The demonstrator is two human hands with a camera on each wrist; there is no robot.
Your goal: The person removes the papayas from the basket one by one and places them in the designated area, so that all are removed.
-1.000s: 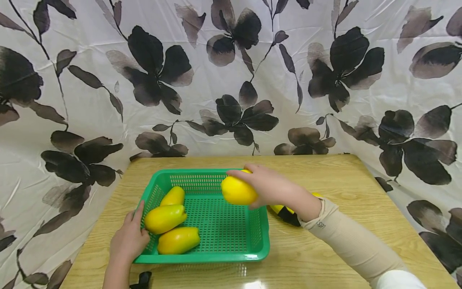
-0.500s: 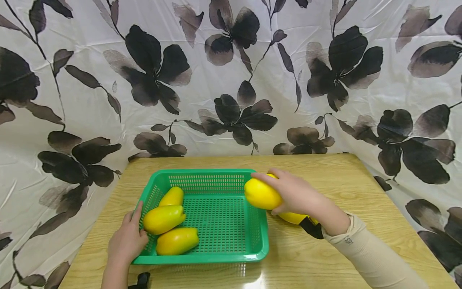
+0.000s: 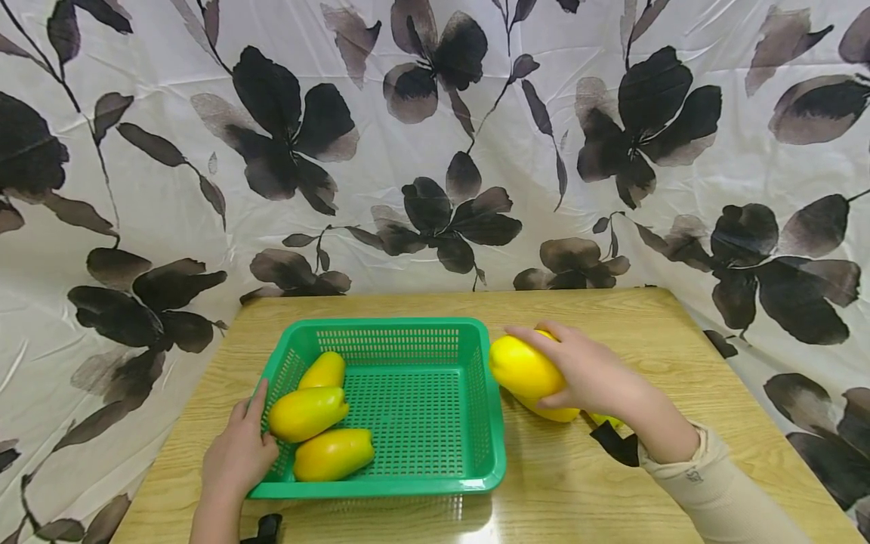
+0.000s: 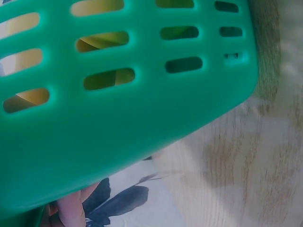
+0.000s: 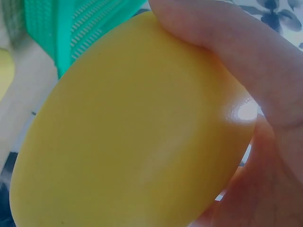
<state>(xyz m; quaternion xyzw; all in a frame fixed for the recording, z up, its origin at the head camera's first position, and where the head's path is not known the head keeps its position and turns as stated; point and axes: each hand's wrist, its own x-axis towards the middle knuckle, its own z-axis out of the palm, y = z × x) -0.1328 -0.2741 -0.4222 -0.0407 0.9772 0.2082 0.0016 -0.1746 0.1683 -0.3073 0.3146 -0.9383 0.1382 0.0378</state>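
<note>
My right hand (image 3: 591, 370) holds a smooth yellow papaya (image 3: 523, 366) just past the right rim of the green plastic basket (image 3: 498, 446). In the right wrist view this papaya (image 5: 128, 127) fills most of the picture, with the thumb curled over one side. Another yellow papaya (image 3: 553, 413) shows below it on the table, partly hidden. Over at the basket's left side, my left hand (image 3: 241, 449) grips the rim. Three yellow papayas lie inside along the left: an upper one (image 3: 325, 372), a middle one (image 3: 309, 413) and a lower one (image 3: 334, 455).
A wood-grain table (image 3: 680, 378) carries the basket. More yellow-green (image 3: 603, 419) shows beneath the right wrist, mostly covered. Black wrist devices sit under the right wrist (image 3: 615, 443) and by the left forearm (image 3: 267, 527). Floral cloth (image 3: 442, 151) hangs behind and at both sides.
My right hand has carried the papaya rightward from above the basket, over its right rim, to above the table. The left hand stays on the basket rim; the three papayas inside have not moved.
</note>
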